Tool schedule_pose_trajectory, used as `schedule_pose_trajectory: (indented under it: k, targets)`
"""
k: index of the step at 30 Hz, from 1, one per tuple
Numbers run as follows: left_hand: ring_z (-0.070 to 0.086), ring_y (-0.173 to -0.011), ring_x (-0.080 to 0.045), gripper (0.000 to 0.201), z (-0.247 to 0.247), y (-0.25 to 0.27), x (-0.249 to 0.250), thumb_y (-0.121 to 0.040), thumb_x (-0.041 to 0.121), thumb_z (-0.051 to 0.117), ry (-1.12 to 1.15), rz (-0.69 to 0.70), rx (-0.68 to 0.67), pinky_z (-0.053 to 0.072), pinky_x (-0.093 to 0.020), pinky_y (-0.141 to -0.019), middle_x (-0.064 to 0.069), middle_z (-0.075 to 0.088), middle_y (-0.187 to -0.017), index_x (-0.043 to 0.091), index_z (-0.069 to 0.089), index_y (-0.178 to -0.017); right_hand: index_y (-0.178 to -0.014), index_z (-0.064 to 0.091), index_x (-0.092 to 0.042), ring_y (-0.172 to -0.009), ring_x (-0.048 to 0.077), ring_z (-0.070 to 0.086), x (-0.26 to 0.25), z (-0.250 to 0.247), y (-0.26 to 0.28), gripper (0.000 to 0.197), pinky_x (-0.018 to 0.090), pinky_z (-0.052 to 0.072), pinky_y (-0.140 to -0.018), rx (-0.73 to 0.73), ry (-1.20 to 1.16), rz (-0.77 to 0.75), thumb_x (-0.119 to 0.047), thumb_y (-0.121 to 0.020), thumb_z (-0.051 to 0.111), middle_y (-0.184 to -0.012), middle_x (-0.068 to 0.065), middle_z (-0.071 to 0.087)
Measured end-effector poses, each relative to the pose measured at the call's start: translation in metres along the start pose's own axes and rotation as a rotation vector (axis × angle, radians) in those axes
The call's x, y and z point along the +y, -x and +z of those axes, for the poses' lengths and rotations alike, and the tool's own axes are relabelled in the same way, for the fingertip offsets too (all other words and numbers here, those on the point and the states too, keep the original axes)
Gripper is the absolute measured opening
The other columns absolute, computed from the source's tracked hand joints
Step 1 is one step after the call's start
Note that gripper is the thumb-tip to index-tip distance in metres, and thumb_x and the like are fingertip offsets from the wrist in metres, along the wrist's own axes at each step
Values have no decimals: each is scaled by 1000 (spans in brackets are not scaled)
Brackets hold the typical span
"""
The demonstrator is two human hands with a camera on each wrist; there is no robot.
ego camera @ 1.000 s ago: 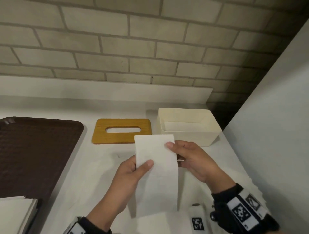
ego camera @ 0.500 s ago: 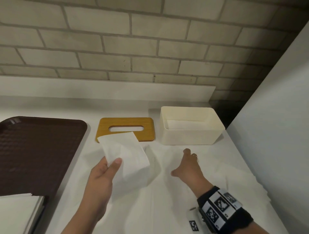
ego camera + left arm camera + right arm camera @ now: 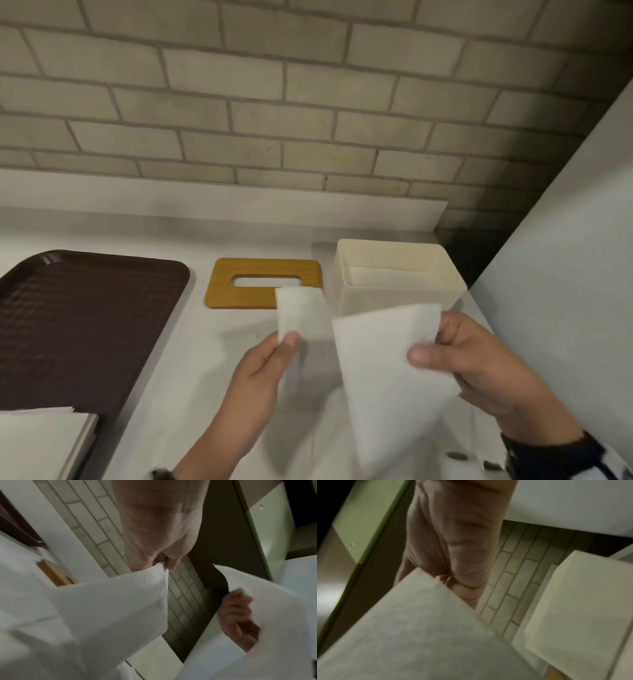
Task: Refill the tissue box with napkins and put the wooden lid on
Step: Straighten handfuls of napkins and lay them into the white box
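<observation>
The cream tissue box (image 3: 400, 291) stands open at the back right of the white counter, with white napkins low inside it. To its left the wooden lid (image 3: 246, 295) with its oval slot lies flat. My left hand (image 3: 270, 356) pinches a folded white napkin (image 3: 301, 317) just in front of the lid. My right hand (image 3: 455, 356) grips a second, larger napkin (image 3: 387, 380) in front of the box. The left wrist view shows thumb and finger of my left hand (image 3: 163, 561) pinching the left napkin's (image 3: 109, 604) corner.
A dark brown tray (image 3: 78, 315) covers the left of the counter, with a stack of white napkins (image 3: 41, 442) on its near corner. More napkins (image 3: 308, 445) lie spread on the counter under my hands. A pale panel (image 3: 565, 274) rises on the right, a brick wall behind.
My right hand, which was reaching open over the counter, now holds a second napkin lifted in front of the box. My left hand has moved right with its napkin.
</observation>
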State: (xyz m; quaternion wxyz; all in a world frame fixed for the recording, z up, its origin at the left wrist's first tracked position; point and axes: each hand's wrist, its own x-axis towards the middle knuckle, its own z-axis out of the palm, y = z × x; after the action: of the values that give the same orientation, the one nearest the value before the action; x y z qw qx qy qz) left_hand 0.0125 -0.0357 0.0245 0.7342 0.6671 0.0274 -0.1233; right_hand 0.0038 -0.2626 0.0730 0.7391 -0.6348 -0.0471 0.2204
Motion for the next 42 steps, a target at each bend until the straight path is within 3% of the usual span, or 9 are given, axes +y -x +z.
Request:
schedule_pose_trajectory:
  k: [3,6,11,20,24,28,32,35,42]
  targets:
    - [70,-86,2,28,18,5,12,-94,14,44,16,5,-135,50,-7,-67,14,76,-91,25,70,-95,-101,74,-19,-99,27,70,-3,15,-8,53,39,58,-83,178,80,-111,-42,-54,85,-107,9,73]
    - [65,-79,16,37,30,11,24,-97,14,40,13,32,-186,47,-1,-63,32,71,-83,39,68,-92,-99,73,-16,-95,25,71,3,24,-14,40,38,58,-83,369,101,-156,-30,-61,74,-101,4,75]
    - [59,-92,14,44,33,15,31,-94,38,44,1,-3,-26,45,-21,-95,38,67,-84,63,66,-65,-93,74,-13,-89,23,72,10,28,-17,31,35,58,-82,465,79,-223,-22,-64,71,-96,4,76]
    - [67,-81,10,43,34,19,30,-94,33,42,106,-24,-134,50,-10,-71,25,74,-85,52,73,-69,-101,72,-13,-91,22,72,26,28,-21,32,32,58,-79,482,26,-230,-20,-70,70,-98,4,76]
    - [69,-85,4,39,34,16,25,-94,33,45,126,-12,-100,50,-19,-79,20,75,-90,45,76,-75,-102,71,-13,-90,23,72,29,30,-22,29,32,59,-77,466,43,-235,-16,-73,69,-98,5,75]
    - [69,-86,3,36,31,13,22,-93,29,44,157,-1,-94,52,-10,-71,16,76,-91,33,78,-81,-101,71,-10,-89,24,72,27,27,-20,29,31,59,-75,450,73,-245,-13,-72,70,-96,6,76]
    - [71,-83,0,37,30,13,20,-88,43,42,146,-11,-129,52,-22,-76,14,76,-87,45,76,-73,-99,71,-8,-86,23,73,26,26,-19,27,29,59,-73,436,97,-261,-11,-72,70,-94,6,76]
    - [72,-89,-12,41,30,13,18,-67,52,50,164,-6,-174,54,-31,-81,5,77,-91,27,78,-85,-98,71,-9,-86,23,73,25,28,-20,24,28,59,-72,449,109,-272,-8,-74,69,-93,5,76]
    - [72,-94,-18,26,33,8,12,-85,27,53,117,84,-80,55,-35,-89,-1,77,-97,17,74,-96,-107,48,-35,-83,-4,68,33,40,-25,24,15,56,-62,539,152,-353,-30,-85,55,-85,-30,69]
